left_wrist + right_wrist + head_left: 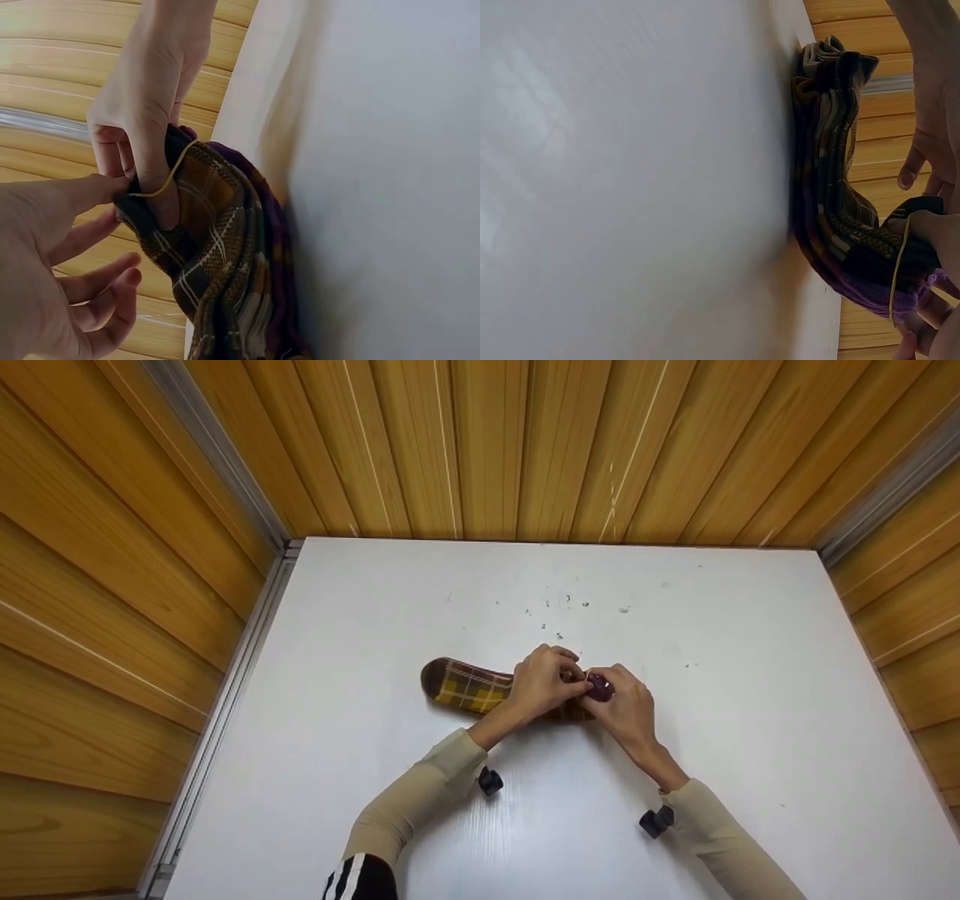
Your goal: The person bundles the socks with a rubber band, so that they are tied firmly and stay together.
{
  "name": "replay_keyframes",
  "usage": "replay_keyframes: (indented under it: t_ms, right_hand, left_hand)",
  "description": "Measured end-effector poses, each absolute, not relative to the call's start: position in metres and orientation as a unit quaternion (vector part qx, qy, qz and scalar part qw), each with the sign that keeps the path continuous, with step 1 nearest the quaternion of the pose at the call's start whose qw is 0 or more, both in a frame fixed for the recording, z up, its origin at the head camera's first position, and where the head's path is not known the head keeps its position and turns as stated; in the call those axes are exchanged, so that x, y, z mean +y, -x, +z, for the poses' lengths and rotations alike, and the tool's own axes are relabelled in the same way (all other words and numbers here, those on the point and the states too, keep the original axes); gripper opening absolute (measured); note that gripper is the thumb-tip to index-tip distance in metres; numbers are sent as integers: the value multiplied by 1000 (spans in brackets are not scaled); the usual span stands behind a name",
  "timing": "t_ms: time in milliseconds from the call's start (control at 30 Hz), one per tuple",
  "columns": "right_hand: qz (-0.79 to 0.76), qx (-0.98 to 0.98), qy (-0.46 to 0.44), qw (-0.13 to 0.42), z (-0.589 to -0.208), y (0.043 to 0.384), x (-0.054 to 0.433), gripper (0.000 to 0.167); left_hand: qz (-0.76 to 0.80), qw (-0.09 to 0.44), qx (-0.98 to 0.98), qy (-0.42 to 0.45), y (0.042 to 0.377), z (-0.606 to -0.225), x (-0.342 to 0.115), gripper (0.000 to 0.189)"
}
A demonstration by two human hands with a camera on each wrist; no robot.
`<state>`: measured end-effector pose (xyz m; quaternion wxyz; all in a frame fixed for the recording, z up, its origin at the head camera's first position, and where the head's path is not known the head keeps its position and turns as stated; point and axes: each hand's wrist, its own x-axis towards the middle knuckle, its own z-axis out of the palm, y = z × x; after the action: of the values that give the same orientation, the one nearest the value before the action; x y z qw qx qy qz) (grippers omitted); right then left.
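A stack of plaid socks lies across the table, brown, yellow and purple, its dark toe end to the left. My right hand grips the raised right end, the thumb pressed on the cloth in the left wrist view. Round this end runs a thin yellow elastic band, crossing the right thumb. The left hand is over the stack and pinches the band at the fabric's edge, its other fingers loosely bent. In the right wrist view the folded sock layers curve up toward the hands, and purple fabric shows underneath.
The white table has small dark marks beyond the hands. Wood-patterned walls enclose its back and sides, with a metal rail along the left edge. Small black devices sit at both wrists.
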<state>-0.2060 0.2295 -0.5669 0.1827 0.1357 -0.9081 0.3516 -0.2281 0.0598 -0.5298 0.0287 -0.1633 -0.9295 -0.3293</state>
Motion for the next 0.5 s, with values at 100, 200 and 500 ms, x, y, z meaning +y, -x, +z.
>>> replay_keyframes:
  t_ms: [100, 200, 500]
  right_hand:
    - [347, -910, -135, 185, -567, 205, 228, 29]
    - [360, -907, -132, 174, -566, 205, 230, 29]
    - [487, -863, -88, 101, -560, 209, 246, 30]
  left_hand:
    - [-374, 15, -911, 173, 229, -533, 58, 9]
    - [-444, 10, -877, 181, 231, -538, 55, 8]
    - [-475, 17, -864, 164, 234, -547, 35, 10]
